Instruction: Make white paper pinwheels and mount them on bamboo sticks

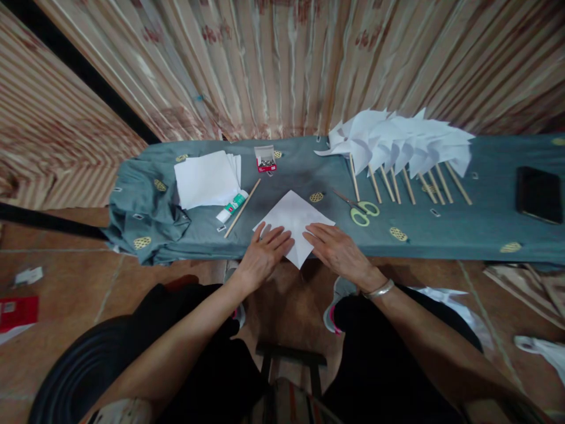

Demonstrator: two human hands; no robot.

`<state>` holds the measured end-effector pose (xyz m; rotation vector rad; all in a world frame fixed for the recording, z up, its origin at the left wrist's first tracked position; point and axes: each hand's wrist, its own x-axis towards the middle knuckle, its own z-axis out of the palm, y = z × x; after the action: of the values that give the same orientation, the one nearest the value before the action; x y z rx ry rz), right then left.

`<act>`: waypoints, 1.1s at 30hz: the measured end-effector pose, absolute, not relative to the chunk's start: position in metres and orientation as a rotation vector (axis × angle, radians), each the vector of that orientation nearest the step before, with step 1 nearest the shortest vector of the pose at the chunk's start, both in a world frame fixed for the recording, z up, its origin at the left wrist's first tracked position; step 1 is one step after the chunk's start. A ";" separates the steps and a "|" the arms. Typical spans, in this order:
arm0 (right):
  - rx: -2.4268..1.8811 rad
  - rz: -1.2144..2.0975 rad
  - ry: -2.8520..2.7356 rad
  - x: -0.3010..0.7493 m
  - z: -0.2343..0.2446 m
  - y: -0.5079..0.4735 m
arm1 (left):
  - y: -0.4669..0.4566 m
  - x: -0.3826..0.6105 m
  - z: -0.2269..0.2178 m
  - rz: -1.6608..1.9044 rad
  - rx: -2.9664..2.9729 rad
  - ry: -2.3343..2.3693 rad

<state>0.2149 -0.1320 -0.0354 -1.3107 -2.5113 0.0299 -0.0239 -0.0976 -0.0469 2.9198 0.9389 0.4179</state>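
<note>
A white square sheet of paper (295,221) lies corner-on at the near edge of the cloth-covered table (309,171). My left hand (263,254) rests flat on its lower left side, fingers stretched out. My right hand (338,250) lies flat on its lower right side, fingers extended; a metal bangle sits on that wrist. Neither hand holds anything. The sheet's near corner hangs a little over the table edge between my hands.
A stack of white paper (207,178), a glue stick (232,206), a wooden stick (242,208) and a small pin box (265,158) lie at left. Yellow-handled scissors (359,211) and several white paper pinwheels (397,147) on sticks lie at right; a black phone (539,194) sits far right.
</note>
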 end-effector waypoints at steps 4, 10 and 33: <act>-1.310 0.248 -2.341 0.221 -0.041 -0.125 | -0.085 -0.030 -0.040 0.475 2.752 1.033; -1.443 0.516 -2.027 0.221 -0.041 -0.103 | -0.062 -0.035 -0.033 0.559 2.489 1.151; -1.825 0.321 -1.896 0.208 -0.035 -0.058 | -0.035 -0.028 -0.038 0.682 2.304 1.416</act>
<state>0.2083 -0.0583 -0.0354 -1.8249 -1.8956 0.3207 -0.0279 -0.0353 -0.0379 2.3043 1.4159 0.6820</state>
